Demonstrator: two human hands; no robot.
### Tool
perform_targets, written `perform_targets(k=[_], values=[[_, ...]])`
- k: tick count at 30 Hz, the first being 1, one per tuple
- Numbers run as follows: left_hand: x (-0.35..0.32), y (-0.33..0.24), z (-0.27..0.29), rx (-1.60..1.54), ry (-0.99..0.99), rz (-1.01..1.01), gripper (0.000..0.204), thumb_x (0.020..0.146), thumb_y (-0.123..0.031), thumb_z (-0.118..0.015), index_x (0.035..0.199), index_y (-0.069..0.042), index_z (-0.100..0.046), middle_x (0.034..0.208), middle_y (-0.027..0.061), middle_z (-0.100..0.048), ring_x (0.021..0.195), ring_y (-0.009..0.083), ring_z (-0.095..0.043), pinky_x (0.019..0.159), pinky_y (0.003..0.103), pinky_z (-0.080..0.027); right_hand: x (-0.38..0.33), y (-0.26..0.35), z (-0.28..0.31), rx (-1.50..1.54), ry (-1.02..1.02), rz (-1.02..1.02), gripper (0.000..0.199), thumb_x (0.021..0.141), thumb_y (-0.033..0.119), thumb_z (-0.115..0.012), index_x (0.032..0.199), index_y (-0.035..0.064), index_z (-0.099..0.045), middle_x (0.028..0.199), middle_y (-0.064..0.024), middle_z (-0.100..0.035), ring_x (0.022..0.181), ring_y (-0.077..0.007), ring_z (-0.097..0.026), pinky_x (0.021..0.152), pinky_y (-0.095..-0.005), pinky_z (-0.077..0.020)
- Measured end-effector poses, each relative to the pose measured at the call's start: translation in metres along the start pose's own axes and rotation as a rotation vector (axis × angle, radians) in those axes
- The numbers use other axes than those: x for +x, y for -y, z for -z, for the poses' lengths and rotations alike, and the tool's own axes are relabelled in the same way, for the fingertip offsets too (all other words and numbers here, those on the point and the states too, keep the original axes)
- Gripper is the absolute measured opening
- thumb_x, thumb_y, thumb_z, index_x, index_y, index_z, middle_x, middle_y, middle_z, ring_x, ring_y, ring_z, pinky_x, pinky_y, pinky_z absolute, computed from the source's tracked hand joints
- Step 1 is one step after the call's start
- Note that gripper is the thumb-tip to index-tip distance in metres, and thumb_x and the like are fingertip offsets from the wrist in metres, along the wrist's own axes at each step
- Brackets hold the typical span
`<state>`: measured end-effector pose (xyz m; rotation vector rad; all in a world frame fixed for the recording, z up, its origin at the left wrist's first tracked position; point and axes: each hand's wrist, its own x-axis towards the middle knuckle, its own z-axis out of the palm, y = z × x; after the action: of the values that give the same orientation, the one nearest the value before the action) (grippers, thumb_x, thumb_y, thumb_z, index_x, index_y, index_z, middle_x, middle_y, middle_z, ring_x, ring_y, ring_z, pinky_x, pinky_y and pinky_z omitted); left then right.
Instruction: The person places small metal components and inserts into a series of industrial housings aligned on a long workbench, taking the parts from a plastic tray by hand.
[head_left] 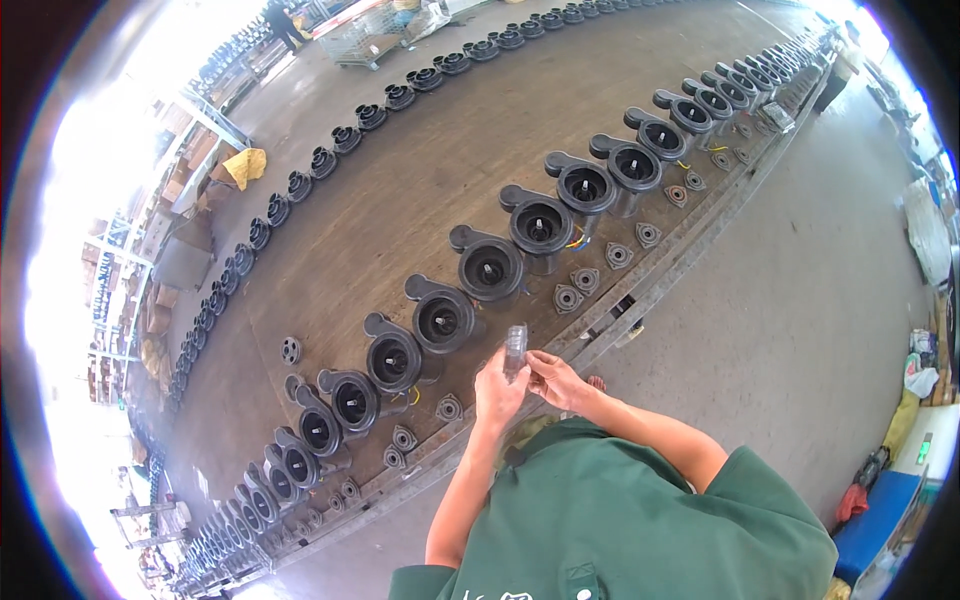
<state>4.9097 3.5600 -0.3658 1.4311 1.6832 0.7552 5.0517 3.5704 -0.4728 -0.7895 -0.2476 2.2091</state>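
My left hand (500, 392) is closed around a shiny, see-through greyish cylinder (516, 348) with ridges across it, like a stack of thin rings or clear plastic. Its upper part sticks out above the fingers. The fingers of my right hand (556, 382) are pinched together against the cylinder's lower right side; whatever they hold is too small to make out. Just beyond my hands stands a row of black round pump or motor housings (440, 318), their open tops facing up and a pale shaft in the middle of each. Both hands are apart from this row.
Several grey metal flanges (568, 298) lie along the near side of the long worktable (380, 215). A metal rail (600, 345) runs along its near edge. Another row of black parts (372, 117) lines the far side. A round part with holes (291, 350) lies left.
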Motion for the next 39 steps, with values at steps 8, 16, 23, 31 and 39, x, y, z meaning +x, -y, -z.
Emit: perform_targets(k=[8,16,23,31,39], values=[[0.005,0.018,0.001,-0.069,0.051,0.003,0.056,0.085,-0.013,-0.074,0.135,0.005,-0.059,0.101,0.0117,-0.074,0.089,0.0129,-0.069,0.082,0.030,-0.056,0.000,0.000,0.000,-0.010,0.019,-0.002,0.023,0.104,0.032,-0.062,0.117,0.0143,-0.068,0.092,0.0070,-0.068,0.074,-0.0038,-0.060,0.061,-0.0208,-0.0454],[0.010,0.032,0.005,-0.217,0.153,0.060,0.057,0.085,-0.003,-0.074,0.137,0.010,-0.056,0.114,0.0116,-0.072,0.101,0.0155,-0.069,0.093,0.030,-0.055,-0.004,0.002,-0.001,-0.042,0.020,0.002,0.021,0.105,0.032,-0.060,0.114,0.0153,-0.069,0.090,0.0083,-0.066,0.075,-0.0035,-0.056,0.063,-0.0213,-0.0422],[0.012,0.040,0.005,-0.307,0.181,0.044,0.054,0.086,0.001,-0.071,0.137,0.010,-0.055,0.116,0.0112,-0.071,0.103,0.0154,-0.068,0.093,0.030,-0.055,-0.005,0.002,0.002,-0.092,0.029,0.019,0.024,0.104,0.034,-0.061,0.114,0.0142,-0.069,0.089,0.0074,-0.064,0.075,-0.0039,-0.053,0.064,-0.0217,-0.0418],[0.012,0.050,0.004,-0.296,0.178,0.029,0.051,0.089,0.002,-0.069,0.137,0.009,-0.055,0.117,0.0112,-0.071,0.104,0.0154,-0.067,0.091,0.029,-0.055,-0.007,0.004,0.004,-0.140,0.042,0.039,0.029,0.102,0.030,-0.066,0.122,0.0089,-0.068,0.095,0.0039,-0.067,0.079,-0.0054,-0.057,0.067,-0.0230,-0.0440],[0.008,0.066,0.001,-0.256,0.144,-0.048,0.056,0.091,0.003,-0.067,0.143,0.007,-0.047,0.127,0.0156,-0.067,0.113,0.0205,-0.067,0.096,0.034,-0.055,-0.020,0.013,-0.007,-0.302,0.141,0.152,0.039,0.091,0.001,-0.072,0.129,0.0032,-0.064,0.110,-0.0025,-0.071,0.096,-0.0102,-0.066,0.083,-0.0264,-0.0527]])
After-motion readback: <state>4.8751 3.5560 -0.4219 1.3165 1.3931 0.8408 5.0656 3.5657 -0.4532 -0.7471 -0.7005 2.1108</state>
